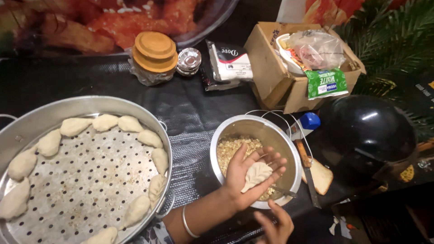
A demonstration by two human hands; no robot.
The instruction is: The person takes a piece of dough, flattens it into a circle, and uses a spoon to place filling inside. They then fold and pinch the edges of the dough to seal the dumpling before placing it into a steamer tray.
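The left hand (253, 174) lies palm up over the steel bowl (289, 149), its fingers (275, 163) spread open and only lightly curled, cradling a folded dumpling (256, 175) that rests on the palm. The bowl holds a crumbly pale filling (230, 147), and a spoon handle (284, 191) pokes out from under the hand. The right hand (275, 223) sits just below the bowl's rim at the bottom edge, fingers loosely bent and holding nothing that can be seen. To the left on the dark tabletop (190, 117) stands a wide perforated steamer tray (86, 180) with finished dumplings (153, 135) lined around its edge. A knife (307, 174) lies just right of the bowl beside a black helmet (366, 133), with a cardboard box (271, 72) behind
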